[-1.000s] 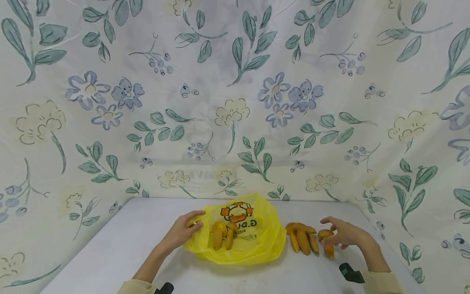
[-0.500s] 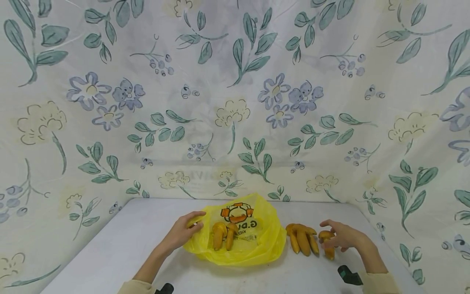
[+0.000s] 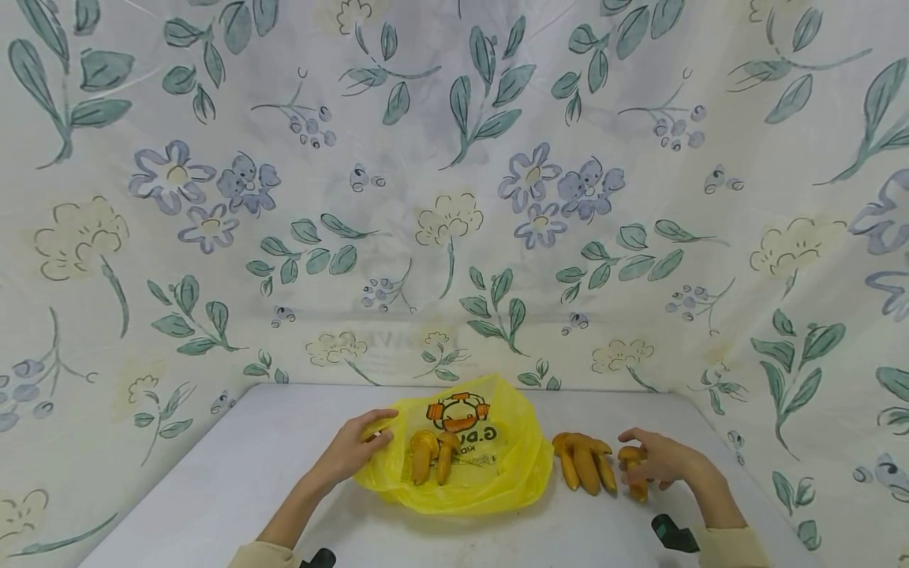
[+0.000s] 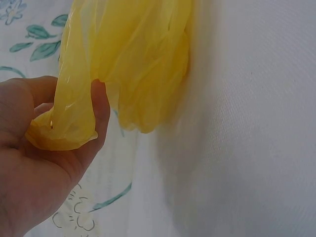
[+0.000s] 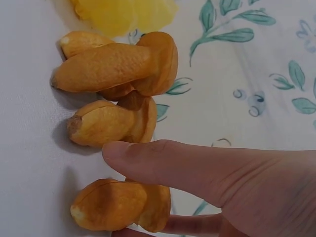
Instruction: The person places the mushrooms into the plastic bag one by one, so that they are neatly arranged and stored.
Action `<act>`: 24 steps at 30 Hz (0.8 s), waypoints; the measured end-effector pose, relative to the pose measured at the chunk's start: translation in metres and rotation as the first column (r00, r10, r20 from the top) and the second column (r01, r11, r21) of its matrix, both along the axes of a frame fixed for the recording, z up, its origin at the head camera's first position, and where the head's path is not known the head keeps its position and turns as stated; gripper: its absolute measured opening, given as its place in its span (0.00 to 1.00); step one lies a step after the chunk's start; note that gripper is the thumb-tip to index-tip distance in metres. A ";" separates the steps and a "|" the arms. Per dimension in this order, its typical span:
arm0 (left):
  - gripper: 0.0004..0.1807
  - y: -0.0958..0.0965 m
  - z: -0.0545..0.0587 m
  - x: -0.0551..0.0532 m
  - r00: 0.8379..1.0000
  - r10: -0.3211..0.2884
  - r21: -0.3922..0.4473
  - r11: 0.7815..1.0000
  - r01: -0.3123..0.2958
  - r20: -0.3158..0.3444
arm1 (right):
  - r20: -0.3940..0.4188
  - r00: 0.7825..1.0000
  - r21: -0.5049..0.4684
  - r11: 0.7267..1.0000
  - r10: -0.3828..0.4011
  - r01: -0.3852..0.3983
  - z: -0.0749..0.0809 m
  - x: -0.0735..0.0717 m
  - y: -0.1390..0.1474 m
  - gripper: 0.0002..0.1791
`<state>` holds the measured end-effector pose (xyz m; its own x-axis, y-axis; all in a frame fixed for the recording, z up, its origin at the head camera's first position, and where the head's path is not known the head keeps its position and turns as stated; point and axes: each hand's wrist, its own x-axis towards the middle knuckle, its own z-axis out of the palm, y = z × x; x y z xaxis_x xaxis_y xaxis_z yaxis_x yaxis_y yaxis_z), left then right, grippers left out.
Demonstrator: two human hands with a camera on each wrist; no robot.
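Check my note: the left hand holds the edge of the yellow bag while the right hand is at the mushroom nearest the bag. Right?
Not quite: the right hand is at the lone mushroom farthest from the yellow bag, beyond the mushroom cluster, as the head view shows. The left hand does hold the bag's edge.

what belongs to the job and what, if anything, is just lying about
Likely in the job:
translucent yellow plastic bag, held by left hand
two orange-brown mushrooms inside
matching mushroom cluster beside it
lone mushroom at right hand

Just lying about:
nothing loose that shows; white table, flower-printed cloth are setting
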<state>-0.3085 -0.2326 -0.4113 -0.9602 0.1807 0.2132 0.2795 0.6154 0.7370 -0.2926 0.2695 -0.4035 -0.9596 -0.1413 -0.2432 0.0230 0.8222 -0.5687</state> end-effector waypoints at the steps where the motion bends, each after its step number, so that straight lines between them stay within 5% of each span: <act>1: 0.20 0.000 0.000 0.000 1.000 -0.001 0.000 1.000 0.001 -0.001 | 0.001 1.000 0.000 1.000 0.001 -0.001 -0.001 0.000 0.000 0.39; 24: 0.20 0.000 0.002 0.001 1.000 -0.007 0.008 1.000 0.007 -0.001 | 0.013 1.000 0.024 1.000 -0.003 0.003 -0.003 0.001 -0.002 0.38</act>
<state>-0.3075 -0.2326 -0.4097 -0.9586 0.1862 0.2156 0.2847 0.6076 0.7414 -0.2916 0.2673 -0.4067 -0.9567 -0.1321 -0.2594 0.0332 0.8357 -0.5481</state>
